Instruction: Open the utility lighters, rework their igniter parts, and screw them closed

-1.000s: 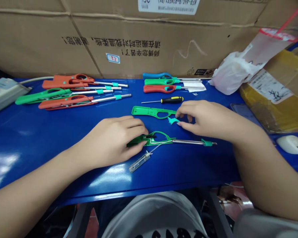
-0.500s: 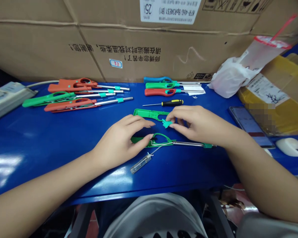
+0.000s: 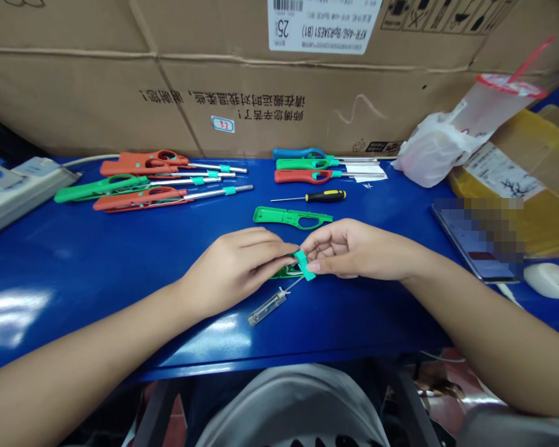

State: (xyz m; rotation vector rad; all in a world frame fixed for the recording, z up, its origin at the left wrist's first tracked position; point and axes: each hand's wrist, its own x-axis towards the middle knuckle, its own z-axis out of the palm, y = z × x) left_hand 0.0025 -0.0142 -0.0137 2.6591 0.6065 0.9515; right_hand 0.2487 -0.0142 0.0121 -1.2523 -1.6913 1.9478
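Teal plastic tab (image 3: 304, 266) pinched by right hand (image 3: 349, 249), just beside curled left hand (image 3: 235, 270).

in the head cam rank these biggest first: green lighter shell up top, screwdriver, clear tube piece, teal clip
1. green lighter shell and screwdriver: about equally long, shell looks bulkier, too close to rank firmly
2. clear tube piece
3. teal clip, smallest, though nearness to the camera makes this less sure

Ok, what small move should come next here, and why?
Probably lower the teal plastic piece pinched in your right hand onto the green plastic lighter handle: it sits directly above that handle, and your left hand appears to be steadying the handle.
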